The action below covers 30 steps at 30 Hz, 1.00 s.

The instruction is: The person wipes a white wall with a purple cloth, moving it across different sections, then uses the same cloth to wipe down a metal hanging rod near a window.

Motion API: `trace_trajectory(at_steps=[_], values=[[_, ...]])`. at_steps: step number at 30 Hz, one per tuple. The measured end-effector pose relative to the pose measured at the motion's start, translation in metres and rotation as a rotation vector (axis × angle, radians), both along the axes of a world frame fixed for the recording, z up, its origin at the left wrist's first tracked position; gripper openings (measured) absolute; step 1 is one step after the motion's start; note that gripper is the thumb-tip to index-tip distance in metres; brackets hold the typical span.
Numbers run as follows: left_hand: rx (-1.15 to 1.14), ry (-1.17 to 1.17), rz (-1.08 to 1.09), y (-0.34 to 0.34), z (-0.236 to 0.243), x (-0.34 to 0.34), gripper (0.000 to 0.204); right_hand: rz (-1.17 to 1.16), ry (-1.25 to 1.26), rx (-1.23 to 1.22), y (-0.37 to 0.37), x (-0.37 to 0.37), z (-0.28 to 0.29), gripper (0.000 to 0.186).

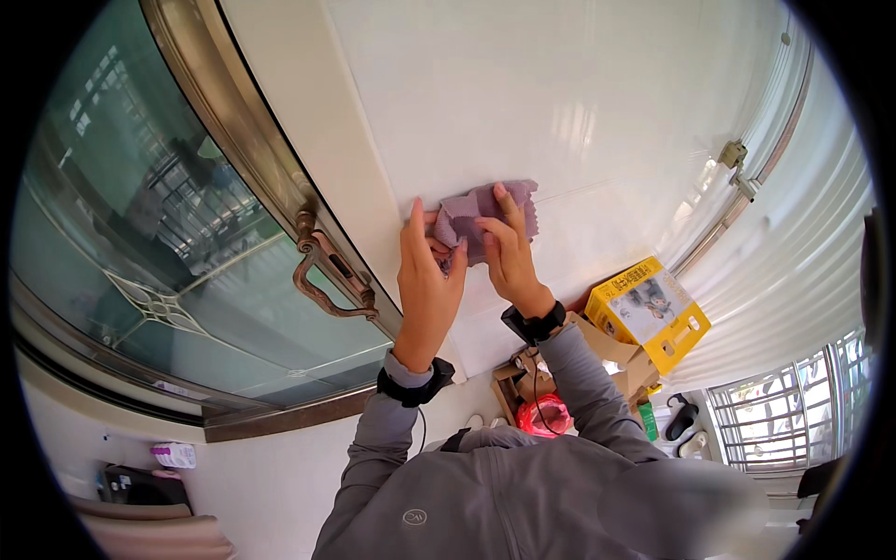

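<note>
A purple cleaning cloth (467, 205) with zigzag edges lies folded against a glossy white wall panel (448, 103). My left hand (429, 289) grips the cloth's lower left part, its thumb in front and one finger pointing up beside it. From the right, my right hand (511, 266) holds the cloth too, the index finger stretched over its face and the other fingers bent onto it. Some fingertips are hidden in the folds. Both wrists wear black bands over or next to grey sleeves.
On the left stands a glass door with a bronze handle (322, 275). A yellow box (649, 308) sits on open cardboard cartons (597, 345) at the lower right, near a red plastic bag (544, 415) and shoes (683, 422). A white curtain (784, 271) hangs at right.
</note>
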<state>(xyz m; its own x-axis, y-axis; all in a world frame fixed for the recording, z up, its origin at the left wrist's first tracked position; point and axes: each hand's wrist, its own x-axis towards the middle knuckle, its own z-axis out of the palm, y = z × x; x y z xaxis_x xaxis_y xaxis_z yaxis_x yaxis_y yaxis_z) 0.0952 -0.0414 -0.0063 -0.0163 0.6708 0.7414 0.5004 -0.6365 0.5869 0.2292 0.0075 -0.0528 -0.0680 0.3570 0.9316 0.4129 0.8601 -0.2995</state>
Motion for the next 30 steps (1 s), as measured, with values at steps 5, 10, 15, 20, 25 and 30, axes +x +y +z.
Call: trace_trajectory(at_steps=[5, 10, 15, 20, 25, 30], values=[[-0.034, -0.137, -0.035, 0.005, -0.007, 0.004, 0.05, -0.101, -0.021, -0.012, -0.008, 0.016, 0.007, 0.033], [-0.072, -0.167, -0.11, 0.005, -0.011, -0.003, 0.033, -0.228, 0.07, -0.157, -0.017, 0.025, 0.01, 0.033], [-0.051, -0.152, -0.104, -0.01, -0.014, -0.007, 0.025, -0.267, 0.034, -0.224, -0.032, 0.04, -0.004, 0.029], [0.242, 0.066, 0.038, -0.035, -0.002, -0.037, 0.021, -0.146, -0.039, -0.262, -0.072, 0.024, 0.024, 0.022], [0.332, 0.009, 0.315, -0.033, 0.045, -0.06, 0.028, -0.035, 0.134, -0.11, -0.057, -0.018, 0.103, 0.022], [0.525, -0.057, 0.304, 0.003, 0.087, -0.048, 0.04, -0.279, 0.096, 0.233, -0.015, -0.052, 0.153, 0.029]])
